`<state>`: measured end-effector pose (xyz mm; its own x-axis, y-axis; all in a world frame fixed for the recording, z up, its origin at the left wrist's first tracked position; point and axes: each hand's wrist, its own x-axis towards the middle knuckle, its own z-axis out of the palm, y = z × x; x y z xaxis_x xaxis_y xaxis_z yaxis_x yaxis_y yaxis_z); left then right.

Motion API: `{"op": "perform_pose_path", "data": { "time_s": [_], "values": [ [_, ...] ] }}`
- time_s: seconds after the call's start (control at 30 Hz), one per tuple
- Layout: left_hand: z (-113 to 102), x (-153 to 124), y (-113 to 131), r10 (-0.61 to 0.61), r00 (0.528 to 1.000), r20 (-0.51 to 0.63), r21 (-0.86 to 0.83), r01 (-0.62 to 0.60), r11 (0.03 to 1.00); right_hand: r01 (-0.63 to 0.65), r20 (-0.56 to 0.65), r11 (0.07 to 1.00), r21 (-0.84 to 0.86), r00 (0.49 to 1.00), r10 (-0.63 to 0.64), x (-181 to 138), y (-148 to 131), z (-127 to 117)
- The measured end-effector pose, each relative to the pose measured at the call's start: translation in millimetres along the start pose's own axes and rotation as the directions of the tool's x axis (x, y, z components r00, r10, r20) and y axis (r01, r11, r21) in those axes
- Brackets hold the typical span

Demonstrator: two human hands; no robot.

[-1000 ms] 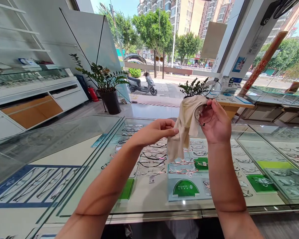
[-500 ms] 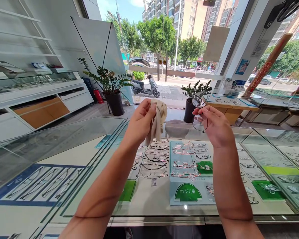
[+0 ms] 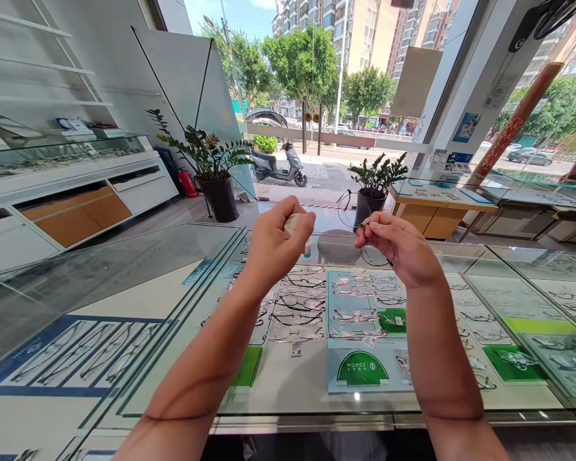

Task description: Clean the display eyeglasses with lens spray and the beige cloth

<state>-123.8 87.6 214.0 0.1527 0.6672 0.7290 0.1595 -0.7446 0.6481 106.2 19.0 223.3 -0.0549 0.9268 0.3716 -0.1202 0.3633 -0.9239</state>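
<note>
My left hand is closed around a beige cloth, and only a small patch of it shows between thumb and fingers. To the right, my right hand pinches a pair of thin dark-rimmed round eyeglasses near the middle of the frame. One lens sits above the fingertips and the other below. Both hands are raised over the glass display counter, apart from each other. Some of the frame is hidden behind my right fingers.
Under the counter glass lie rows of eyeglasses and a green sign. Beyond it stand two potted plants and a wooden-fronted display table. A scooter is parked outside the window.
The cloth, which hung loosely from my left hand, is now bunched inside it. My right hand has turned and moved slightly left with the eyeglasses, tilting them.
</note>
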Motion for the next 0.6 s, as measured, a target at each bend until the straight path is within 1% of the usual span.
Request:
{"op": "perform_pose_path", "data": {
  "time_s": [0.03, 0.1, 0.23, 0.3, 0.47, 0.6],
  "values": [
    [-0.3, -0.6, -0.5, 0.004, 1.000, 0.017, -0.009, -0.004, 1.000, -0.004, 0.000, 1.000, -0.002, 1.000, 0.004, 0.0, -0.3, 0.3],
    [-1.1, -1.0, -1.3, 0.059, 0.997, 0.047, 0.002, -0.059, 0.998, -0.014, 0.000, 1.000, -0.008, 1.000, 0.014, 0.1, -1.1, 1.0],
    [-1.3, 0.3, 0.9, 0.212, 0.971, 0.112, 0.124, -0.225, 0.966, -0.027, 0.045, 1.000, -0.007, 0.999, 0.027, -0.1, -2.4, 2.0],
    [-0.7, 0.5, 2.8, 0.254, 0.958, 0.136, 0.166, -0.275, 0.947, -0.032, 0.080, 0.999, -0.006, 0.996, 0.033, -0.5, -2.3, 1.8],
    [1.8, -2.3, 3.4, 0.276, 0.949, 0.153, 0.215, -0.305, 0.928, -0.037, 0.134, 0.999, -0.034, 0.990, 0.041, -1.2, -0.9, 0.0],
    [2.7, -3.7, 3.4, 0.329, 0.932, 0.154, 0.218, -0.357, 0.908, -0.057, 0.141, 0.997, -0.043, 0.988, 0.063, -1.7, -2.5, 0.5]
  ]
}}
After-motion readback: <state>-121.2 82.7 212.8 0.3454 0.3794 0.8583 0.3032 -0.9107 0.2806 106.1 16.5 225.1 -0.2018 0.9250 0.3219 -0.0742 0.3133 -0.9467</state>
